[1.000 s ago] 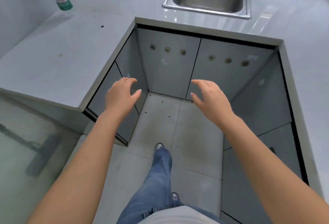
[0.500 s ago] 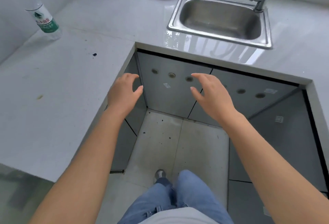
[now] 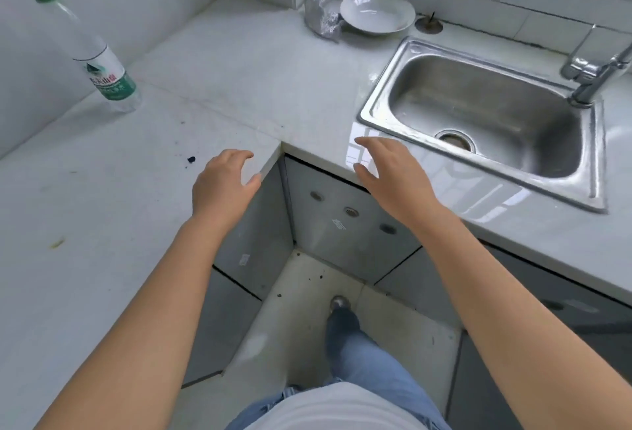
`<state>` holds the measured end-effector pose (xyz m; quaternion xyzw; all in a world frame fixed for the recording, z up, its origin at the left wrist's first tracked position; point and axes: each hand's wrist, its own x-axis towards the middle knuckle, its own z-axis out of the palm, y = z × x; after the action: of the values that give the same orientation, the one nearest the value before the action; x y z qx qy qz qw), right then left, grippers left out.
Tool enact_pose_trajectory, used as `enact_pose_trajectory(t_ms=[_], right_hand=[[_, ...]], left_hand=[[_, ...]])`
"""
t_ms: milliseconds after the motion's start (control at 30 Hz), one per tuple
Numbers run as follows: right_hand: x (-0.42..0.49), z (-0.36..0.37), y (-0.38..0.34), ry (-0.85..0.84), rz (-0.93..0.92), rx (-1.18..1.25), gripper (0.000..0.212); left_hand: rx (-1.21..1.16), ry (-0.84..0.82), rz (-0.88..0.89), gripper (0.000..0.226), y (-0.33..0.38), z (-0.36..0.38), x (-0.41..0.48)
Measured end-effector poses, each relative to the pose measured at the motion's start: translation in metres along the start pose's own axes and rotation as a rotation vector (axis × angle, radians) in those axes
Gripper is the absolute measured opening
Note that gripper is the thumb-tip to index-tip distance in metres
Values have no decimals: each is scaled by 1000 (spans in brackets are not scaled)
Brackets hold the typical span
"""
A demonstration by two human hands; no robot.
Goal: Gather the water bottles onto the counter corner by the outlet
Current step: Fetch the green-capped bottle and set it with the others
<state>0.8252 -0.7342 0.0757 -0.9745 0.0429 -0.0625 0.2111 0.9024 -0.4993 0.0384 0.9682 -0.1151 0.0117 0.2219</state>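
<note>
One clear water bottle (image 3: 89, 53) with a green cap and a green-and-white label stands upright on the white L-shaped counter (image 3: 113, 197), at the far left by the wall. My left hand (image 3: 222, 186) hovers over the counter's inner corner, fingers loosely curled, holding nothing. My right hand (image 3: 393, 176) is spread over the counter edge in front of the sink, also empty. Both hands are well short of the bottle. No outlet shows in this view.
A steel sink (image 3: 485, 118) with a faucet (image 3: 595, 70) is set into the counter at the right. A white bowl (image 3: 378, 12) and a crumpled plastic-wrapped thing (image 3: 321, 15) sit in the far corner. Grey cabinet doors (image 3: 342, 224) and the tiled floor lie below.
The view has tilted up and closed in on the counter. Both hands have risen from over the floor to the counter edge; the bottle now shows in full at the left.
</note>
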Motion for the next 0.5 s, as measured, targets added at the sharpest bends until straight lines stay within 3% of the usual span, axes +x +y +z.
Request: enact_pose_trajectory(t_ms=[267,500], right_hand=[[107,-8,41,-115,-165,-61,43],[174,19,14,-248,-346,-74,45]], left_hand=[[35,57,-164,39,22,0,61],[108,106,-373,39,-13,-20,63]])
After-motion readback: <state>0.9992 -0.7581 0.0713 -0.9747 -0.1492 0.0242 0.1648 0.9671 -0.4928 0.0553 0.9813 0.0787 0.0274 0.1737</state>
